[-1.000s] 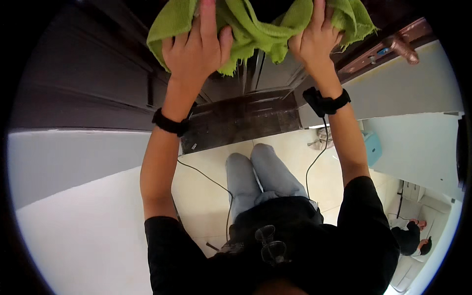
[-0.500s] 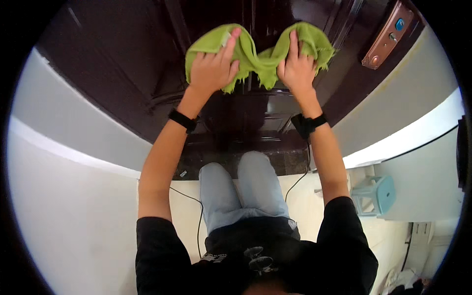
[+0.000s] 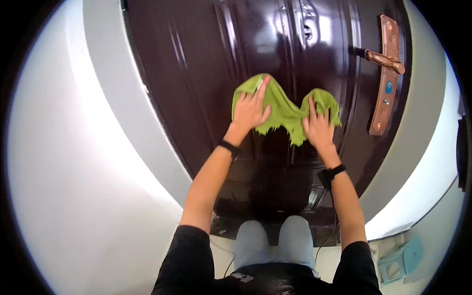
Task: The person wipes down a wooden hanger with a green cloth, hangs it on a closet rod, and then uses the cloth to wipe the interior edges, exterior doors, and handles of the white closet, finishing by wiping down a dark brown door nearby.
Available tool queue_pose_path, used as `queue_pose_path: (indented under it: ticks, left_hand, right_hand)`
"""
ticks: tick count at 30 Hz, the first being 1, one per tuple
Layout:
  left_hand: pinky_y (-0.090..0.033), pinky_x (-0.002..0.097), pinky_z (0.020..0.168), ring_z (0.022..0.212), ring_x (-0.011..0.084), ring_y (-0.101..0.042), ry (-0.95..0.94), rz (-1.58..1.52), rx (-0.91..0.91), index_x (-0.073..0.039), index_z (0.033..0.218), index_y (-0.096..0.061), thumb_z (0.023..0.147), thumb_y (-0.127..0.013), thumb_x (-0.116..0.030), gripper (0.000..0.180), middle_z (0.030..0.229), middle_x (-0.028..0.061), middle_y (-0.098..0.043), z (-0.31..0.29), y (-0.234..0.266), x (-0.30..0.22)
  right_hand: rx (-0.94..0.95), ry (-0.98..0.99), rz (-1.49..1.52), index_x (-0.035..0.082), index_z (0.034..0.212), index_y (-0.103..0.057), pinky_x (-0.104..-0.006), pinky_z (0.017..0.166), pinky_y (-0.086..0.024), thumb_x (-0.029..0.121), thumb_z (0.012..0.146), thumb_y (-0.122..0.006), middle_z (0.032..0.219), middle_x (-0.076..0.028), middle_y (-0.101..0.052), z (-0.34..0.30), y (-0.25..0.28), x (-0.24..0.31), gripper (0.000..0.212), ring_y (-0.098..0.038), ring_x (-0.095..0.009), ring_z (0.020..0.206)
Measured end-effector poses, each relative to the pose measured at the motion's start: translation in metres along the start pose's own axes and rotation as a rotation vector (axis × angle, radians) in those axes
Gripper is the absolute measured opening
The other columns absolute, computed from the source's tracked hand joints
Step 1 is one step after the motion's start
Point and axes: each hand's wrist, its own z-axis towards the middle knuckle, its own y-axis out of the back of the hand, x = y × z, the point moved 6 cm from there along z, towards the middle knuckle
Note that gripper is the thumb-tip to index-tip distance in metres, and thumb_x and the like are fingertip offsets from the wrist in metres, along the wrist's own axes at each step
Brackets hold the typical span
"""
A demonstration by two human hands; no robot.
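Observation:
A frayed green cloth (image 3: 284, 110) is spread against a glossy dark brown door (image 3: 196, 98). My left hand (image 3: 250, 109) lies on the cloth's left part with its fingers stretched out and apart, beside a small white tag. On the right part, my right hand (image 3: 319, 130) presses the fabric with fingers extended, and folds bunch about its fingertips. Between both hands the cloth sags, its ragged lower edge hanging down. Both palms face the door, so what lies under them is hidden. Each wrist wears a black band; a dark device sits at the right one.
To the right, a copper-coloured lock plate (image 3: 386, 83) carries a projecting lever handle (image 3: 386, 61). Grey frames and white walls flank the door. A light blue stool (image 3: 400, 259) stands at lower right. Dark cables hang near my legs (image 3: 295, 241).
The view has tipped upward, bringing the lever handle and more of the door into sight. My hands and the cloth appear lower and farther right, with the hands somewhat closer together in the picture.

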Motion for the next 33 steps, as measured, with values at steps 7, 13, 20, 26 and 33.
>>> queue_pose_path:
  ticks: [7,13,20,26,33]
  left_hand:
    - [-0.029,0.0498,0.106,0.119,0.039,-0.045,0.172,0.005,-0.062,-0.002,0.147,-0.015,0.084,-0.049,-0.027,0.076,0.13,0.0264,-0.046,0.042,0.046,0.094]
    - [-0.03,0.0473,0.105,0.12,0.0402,-0.042,0.259,0.051,-0.156,0.001,0.146,-0.017,0.083,-0.053,-0.021,0.075,0.133,0.0255,-0.043,0.033,0.076,0.137]
    - [-0.024,0.0495,0.108,0.125,0.0412,-0.037,0.399,0.107,-0.185,0.005,0.145,-0.015,0.082,-0.052,-0.015,0.076,0.144,0.024,-0.033,-0.015,0.084,0.159]
    - [-0.023,0.0486,0.107,0.125,0.0423,-0.036,0.412,0.044,-0.039,0.009,0.144,-0.013,0.078,-0.051,-0.011,0.079,0.143,0.0272,-0.032,-0.045,0.072,0.154]
    - [-0.032,0.0466,0.1,0.113,0.0435,-0.043,0.389,-0.06,0.26,0.011,0.143,-0.018,0.077,-0.052,-0.011,0.077,0.144,0.0269,-0.031,-0.139,0.015,0.059]
  right_hand:
    - [-0.297,0.077,0.018,0.014,0.144,-0.037,-0.0462,0.098,-0.041,0.036,0.09,-0.052,0.123,-0.013,-0.057,0.097,0.014,0.055,0.06,-0.05,-0.031,0.118]
    - [-0.306,0.054,0.077,0.017,0.145,-0.036,-0.0452,0.096,-0.043,0.037,0.09,-0.052,0.125,-0.01,-0.057,0.126,0.01,0.101,0.06,-0.048,-0.03,0.12]
    - [-0.24,0.066,0.14,0.023,0.143,-0.038,-0.0392,0.083,-0.052,0.033,0.09,-0.051,0.12,-0.007,-0.058,0.119,0.0,0.148,0.056,-0.05,-0.025,0.12]
    - [-0.059,0.122,0.19,0.024,0.139,-0.044,-0.0323,0.069,-0.052,0.031,0.089,-0.053,0.115,-0.004,-0.059,0.117,-0.018,0.164,0.052,-0.052,-0.022,0.117]
    - [0.092,0.453,0.435,0.01,0.107,-0.061,-0.038,0.081,-0.05,0.024,0.083,-0.056,0.112,-0.007,-0.059,0.042,-0.03,0.157,0.028,-0.057,-0.028,0.104]
